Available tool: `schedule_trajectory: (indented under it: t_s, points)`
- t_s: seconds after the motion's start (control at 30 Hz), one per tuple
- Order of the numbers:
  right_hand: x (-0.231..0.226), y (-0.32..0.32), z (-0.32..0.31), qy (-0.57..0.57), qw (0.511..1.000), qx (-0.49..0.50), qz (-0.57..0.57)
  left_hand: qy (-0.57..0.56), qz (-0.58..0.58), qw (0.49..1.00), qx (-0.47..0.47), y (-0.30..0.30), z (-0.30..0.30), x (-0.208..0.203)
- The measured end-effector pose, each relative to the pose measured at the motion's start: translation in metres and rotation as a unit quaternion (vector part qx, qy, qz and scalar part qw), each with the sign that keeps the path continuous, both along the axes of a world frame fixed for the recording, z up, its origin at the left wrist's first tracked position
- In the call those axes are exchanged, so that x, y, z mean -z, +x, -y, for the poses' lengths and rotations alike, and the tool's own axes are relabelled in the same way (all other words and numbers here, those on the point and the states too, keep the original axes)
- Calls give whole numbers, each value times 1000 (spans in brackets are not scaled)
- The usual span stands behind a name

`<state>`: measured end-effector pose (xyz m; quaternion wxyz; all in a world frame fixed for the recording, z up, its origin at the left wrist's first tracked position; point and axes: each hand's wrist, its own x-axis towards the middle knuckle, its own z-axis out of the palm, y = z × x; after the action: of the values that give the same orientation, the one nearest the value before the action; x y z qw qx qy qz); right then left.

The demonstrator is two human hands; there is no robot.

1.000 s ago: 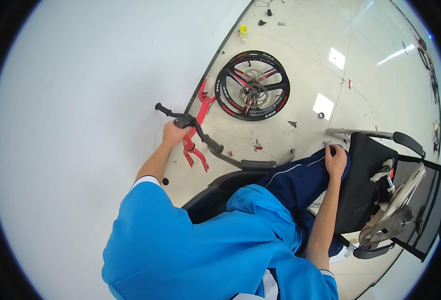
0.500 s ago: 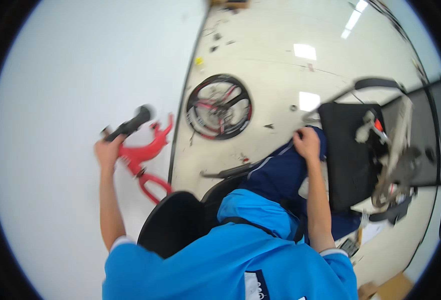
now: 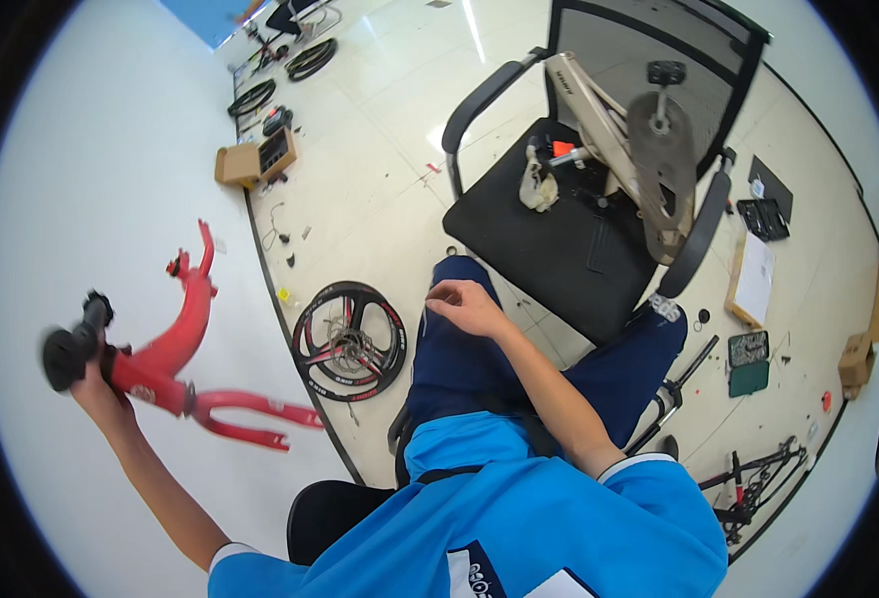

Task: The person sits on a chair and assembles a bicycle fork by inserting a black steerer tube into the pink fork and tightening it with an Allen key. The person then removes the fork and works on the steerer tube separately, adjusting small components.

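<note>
While the left hand (image 3: 98, 391) is clasped around the handlebar (image 3: 80, 344) left of the wheel (image 3: 350, 345), the red frame (image 3: 168, 361) extends toward that wheel. Right of the wheel, the right hand (image 3: 467, 307), loosely curled and empty, lies over a thigh (image 3: 454, 369); farther right stands the chair (image 3: 569, 259).

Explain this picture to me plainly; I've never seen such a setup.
There is no machine here: these are a person's own bare hands. The view comes from a wide fisheye camera on the person's head, looking down, so straight edges bend toward the rim. The left hand grips a black handlebar that appears joined to a red bicycle frame, held up off the floor. The right hand seems to hold nothing and lies by the navy trousers. On the floor lies a black-and-red wheel. A black chair bears a beige bicycle frame.
</note>
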<state>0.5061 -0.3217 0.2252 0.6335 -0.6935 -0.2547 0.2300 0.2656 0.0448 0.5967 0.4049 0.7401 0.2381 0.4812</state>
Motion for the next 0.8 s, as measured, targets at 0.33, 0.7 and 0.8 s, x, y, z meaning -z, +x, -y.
schedule_trajectory:
  t_s: [0.33,0.7,0.8]
  points:
    - [-60,-28,63,267,954,5,-134,-249,77,916,305,237,59,12]
    - [-38,-56,144,265,936,133,-191,-375,121,835,385,353,259,84]
    - [-13,-62,159,262,926,175,-208,-384,142,838,359,367,301,109]
